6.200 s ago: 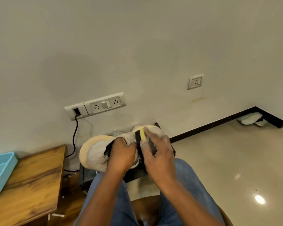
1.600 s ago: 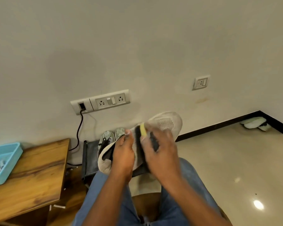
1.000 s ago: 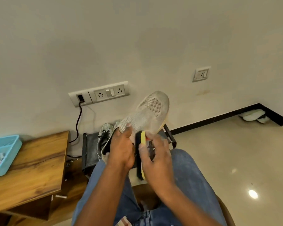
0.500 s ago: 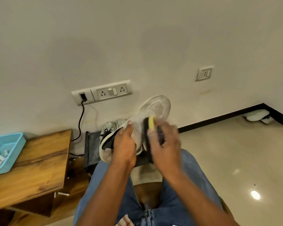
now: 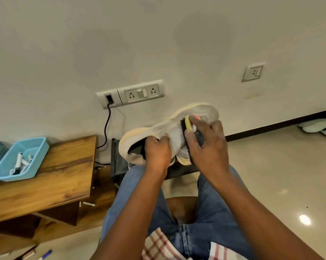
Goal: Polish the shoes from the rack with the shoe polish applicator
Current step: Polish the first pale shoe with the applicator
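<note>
A pale knit shoe [image 5: 169, 131] with a cream sole is held in the air over my knees, toe pointing up and to the right. My left hand [image 5: 157, 153] grips it at the collar, fingers curled over the opening. My right hand [image 5: 207, 147] holds the shoe polish applicator [image 5: 187, 126], a yellow-backed brush with dark bristles, pressed against the shoe's side near the toe. The black shoe rack [image 5: 119, 162] stands against the wall behind the shoe; another shoe on it is mostly hidden.
A wooden table [image 5: 51, 182] at the left carries a light blue basket [image 5: 17, 158] of small items. A wall socket strip [image 5: 132, 93] has a black cable running down. White slippers [image 5: 317, 126] lie by the far right skirting. Glossy tile floor lies to the right.
The shoe has tipped lower, lying more sideways, with its sole edge turned up. My right hand has slid the applicator toward the toe. My head has turned right.
</note>
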